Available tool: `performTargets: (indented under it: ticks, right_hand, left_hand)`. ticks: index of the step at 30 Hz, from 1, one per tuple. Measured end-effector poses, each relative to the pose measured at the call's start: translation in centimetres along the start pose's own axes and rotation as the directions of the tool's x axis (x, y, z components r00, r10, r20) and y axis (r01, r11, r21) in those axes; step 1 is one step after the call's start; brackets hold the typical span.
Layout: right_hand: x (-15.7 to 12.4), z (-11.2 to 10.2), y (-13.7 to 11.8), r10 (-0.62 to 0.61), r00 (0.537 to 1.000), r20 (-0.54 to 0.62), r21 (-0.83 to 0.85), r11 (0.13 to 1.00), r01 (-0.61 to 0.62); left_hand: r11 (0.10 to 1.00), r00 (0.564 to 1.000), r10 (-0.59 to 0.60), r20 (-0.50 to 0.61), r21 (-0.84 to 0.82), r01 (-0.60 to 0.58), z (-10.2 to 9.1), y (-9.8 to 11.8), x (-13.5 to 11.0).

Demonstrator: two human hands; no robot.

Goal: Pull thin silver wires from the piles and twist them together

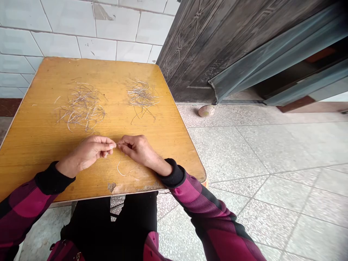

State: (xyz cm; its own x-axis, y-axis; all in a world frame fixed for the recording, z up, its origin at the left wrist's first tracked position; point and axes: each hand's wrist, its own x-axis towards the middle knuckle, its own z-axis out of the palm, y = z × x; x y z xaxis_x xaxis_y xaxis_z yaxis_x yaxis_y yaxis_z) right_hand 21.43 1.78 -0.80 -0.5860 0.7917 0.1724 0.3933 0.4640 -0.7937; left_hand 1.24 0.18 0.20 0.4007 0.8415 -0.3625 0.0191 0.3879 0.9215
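My left hand (94,149) pinches a thin wire (116,145) between thumb and forefinger above the near part of the table. My right hand (138,148) grips the same wire from the other side, its fingertips almost meeting those of the left. Most of the wire is hidden by the fingers. Below the hands, a curved pale piece of wire (119,170) lies on the wood. Beyond my left hand spreads a loose, tangled pile of wires (85,107). A smaller, straighter bundle of wires (141,92) rests farther back on the right.
The yellow wooden table (35,145) stands against a white tiled wall (67,18); its front edge is chipped. To the right are a dark carved door (195,43), a grey-green curtain (258,61) and a roundish object (206,111) on the speckled floor (244,152).
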Motion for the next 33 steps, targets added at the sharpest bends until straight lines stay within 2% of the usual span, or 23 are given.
performTargets:
  ticks: [4,8,12,15,19,23,26,29,33]
  right_hand:
    - [0.0,-0.1,0.0,0.055,0.998,-0.001,0.064,0.996,-0.055]
    - [0.0,0.2,0.3,0.188,0.982,0.033,0.288,0.939,-0.189]
    - [0.4,0.5,0.7,0.282,0.956,0.077,0.547,0.79,-0.277]
    - [0.7,0.2,0.9,0.32,0.93,0.183,0.689,0.632,-0.353]
    - [1.0,-0.4,1.1,0.337,0.882,0.329,0.775,0.438,-0.457]
    - [1.1,-0.4,1.5,0.361,0.871,0.335,0.838,0.309,-0.45]
    - [1.0,-0.3,1.5,0.358,0.867,0.347,0.823,0.326,-0.464]
    - [1.0,-0.1,1.3,0.347,0.864,0.365,0.775,0.401,-0.488]
    - [1.0,0.2,1.0,0.355,0.87,0.342,0.76,0.44,-0.478]
  left_hand:
    - [0.996,0.998,-0.045,0.044,-0.079,0.048,-0.2,0.0,0.1]
    - [0.999,1.0,0.006,0.006,-0.037,-0.006,-0.3,0.2,0.2]
    - [0.994,0.994,0.081,-0.069,0.076,-0.076,-0.2,0.5,0.1]
    - [0.989,0.989,0.114,-0.096,0.109,-0.104,-0.2,0.7,0.0]
    - [0.986,0.988,0.134,-0.076,0.111,-0.125,-0.2,0.6,0.0]
    - [0.984,0.987,0.153,-0.044,0.095,-0.148,-0.2,0.7,-0.2]
    - [0.981,0.989,0.145,-0.036,0.137,-0.139,-0.3,0.9,-0.3]
    - [0.937,0.984,0.178,-0.019,0.309,-0.164,-0.4,1.0,-0.2]
    - [0.738,0.942,0.334,0.034,0.613,-0.283,-0.3,1.0,0.2]
